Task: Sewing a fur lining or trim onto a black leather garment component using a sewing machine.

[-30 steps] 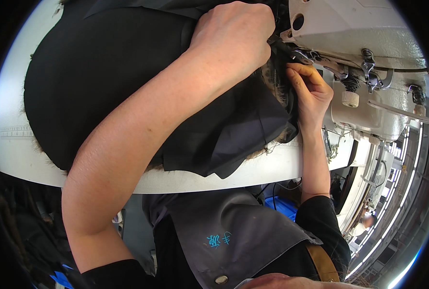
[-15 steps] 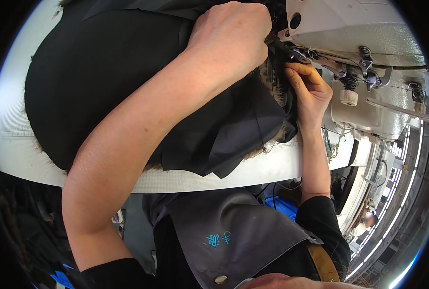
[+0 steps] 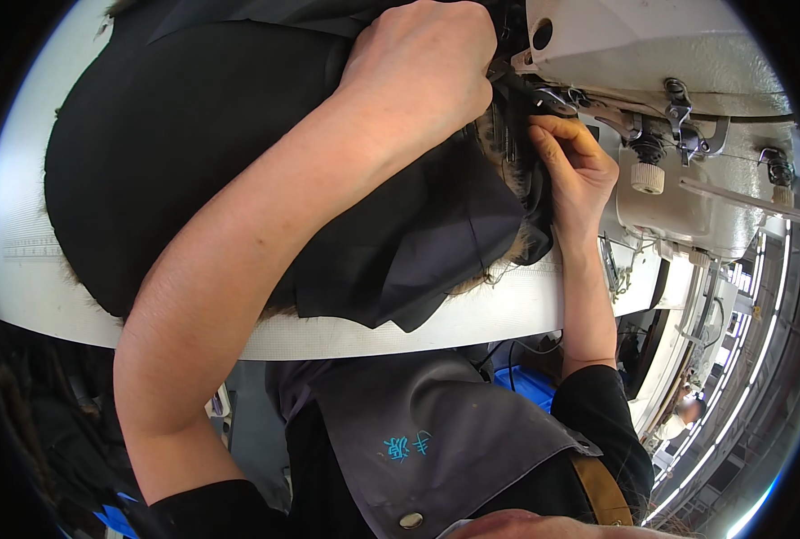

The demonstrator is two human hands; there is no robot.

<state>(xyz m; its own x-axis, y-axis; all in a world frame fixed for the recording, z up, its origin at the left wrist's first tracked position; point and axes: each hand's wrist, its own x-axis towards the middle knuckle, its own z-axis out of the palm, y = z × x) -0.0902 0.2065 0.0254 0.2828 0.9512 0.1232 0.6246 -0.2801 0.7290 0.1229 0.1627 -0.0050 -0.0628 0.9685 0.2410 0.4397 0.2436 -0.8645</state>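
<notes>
A black garment (image 3: 202, 117) with brown fur along its edges is spread over the white table. My left hand (image 3: 422, 63) is closed in a fist on the cloth near the sewing machine head (image 3: 633, 54), its fingertips hidden from view. Between my hands run a dark zipper (image 3: 509, 135) and a strip of fur, close to the presser foot area. My right hand (image 3: 584, 175) pinches the edge of the black cloth between thumb and forefinger, just below the machine's metal parts. A loose black flap (image 3: 445, 242) folds over toward the table's front edge.
The white sewing table (image 3: 355, 341) curves along the front, with a grey apron (image 3: 436, 422) below it. White tension knobs (image 3: 648, 178) jut from the machine on the right. A blue item (image 3: 533, 386) lies under the table, and a person (image 3: 683, 418) is far off.
My left hand and the black garment have shifted slightly to the left. The right hand keeps nearly the same place and pinch.
</notes>
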